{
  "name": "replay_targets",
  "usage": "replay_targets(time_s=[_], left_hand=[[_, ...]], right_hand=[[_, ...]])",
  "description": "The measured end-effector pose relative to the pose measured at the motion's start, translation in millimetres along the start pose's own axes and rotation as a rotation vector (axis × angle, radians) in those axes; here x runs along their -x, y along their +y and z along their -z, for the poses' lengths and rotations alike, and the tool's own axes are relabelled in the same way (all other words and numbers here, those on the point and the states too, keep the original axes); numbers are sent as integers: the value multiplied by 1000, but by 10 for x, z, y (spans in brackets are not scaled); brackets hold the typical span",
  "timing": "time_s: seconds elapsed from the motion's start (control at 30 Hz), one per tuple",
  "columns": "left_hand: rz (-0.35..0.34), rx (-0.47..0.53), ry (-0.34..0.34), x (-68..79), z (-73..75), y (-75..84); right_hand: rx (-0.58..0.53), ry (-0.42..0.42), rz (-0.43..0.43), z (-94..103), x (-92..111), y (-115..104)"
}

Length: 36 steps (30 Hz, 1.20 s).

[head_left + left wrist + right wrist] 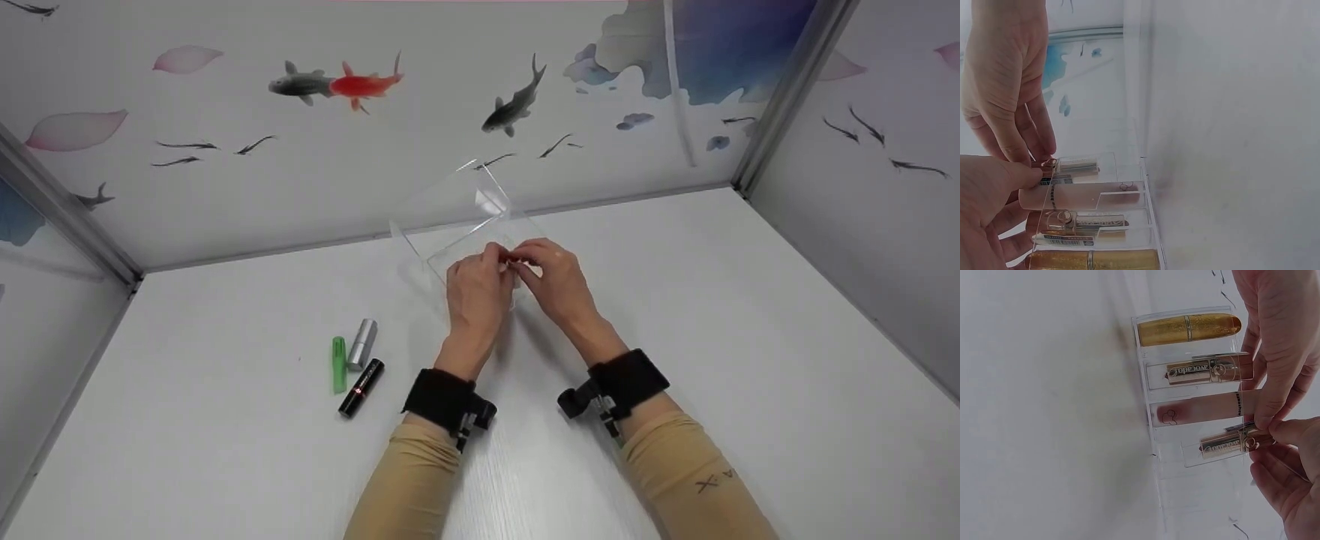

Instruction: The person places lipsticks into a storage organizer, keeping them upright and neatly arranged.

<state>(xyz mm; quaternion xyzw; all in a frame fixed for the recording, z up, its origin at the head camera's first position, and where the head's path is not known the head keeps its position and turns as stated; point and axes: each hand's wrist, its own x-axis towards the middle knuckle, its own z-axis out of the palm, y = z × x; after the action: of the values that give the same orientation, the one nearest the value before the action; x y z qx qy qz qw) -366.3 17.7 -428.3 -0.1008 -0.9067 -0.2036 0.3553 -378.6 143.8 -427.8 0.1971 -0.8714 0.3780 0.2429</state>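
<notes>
The white table [735, 375] bears a clear organizer [459, 242], a green tube [339, 365], a silver tube [363, 344] and a black tube [361, 388].

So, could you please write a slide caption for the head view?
Left hand and right hand meet at a clear holder, near a green tube, silver tube and black tube.

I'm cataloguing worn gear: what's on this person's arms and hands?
The left hand and right hand are gloveless. Black wristbands hold small dark devices; the sleeves are tan, the right one bearing dark marks, including an X.
</notes>
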Motion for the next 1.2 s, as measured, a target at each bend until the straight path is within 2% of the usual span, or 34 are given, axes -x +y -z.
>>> replay_targets(time_s=[0.13, 0.33, 0.57, 0.93, 1.2], left_hand=[[-14, -17, 10, 5, 0, -4], [-30, -38, 45, 23, -20, -14], [6, -67, -4, 27, -40, -11], [24, -106, -75, 38, -28, -7], [32, -71, -71, 34, -13, 8]], right_hand=[[39, 11, 28, 3, -1, -1], [30, 22, 47, -13, 1, 15], [40, 3, 34, -41, 10, 40], [30, 2, 47, -72, 26, 97], [28, -9, 34, -61, 28, 104]])
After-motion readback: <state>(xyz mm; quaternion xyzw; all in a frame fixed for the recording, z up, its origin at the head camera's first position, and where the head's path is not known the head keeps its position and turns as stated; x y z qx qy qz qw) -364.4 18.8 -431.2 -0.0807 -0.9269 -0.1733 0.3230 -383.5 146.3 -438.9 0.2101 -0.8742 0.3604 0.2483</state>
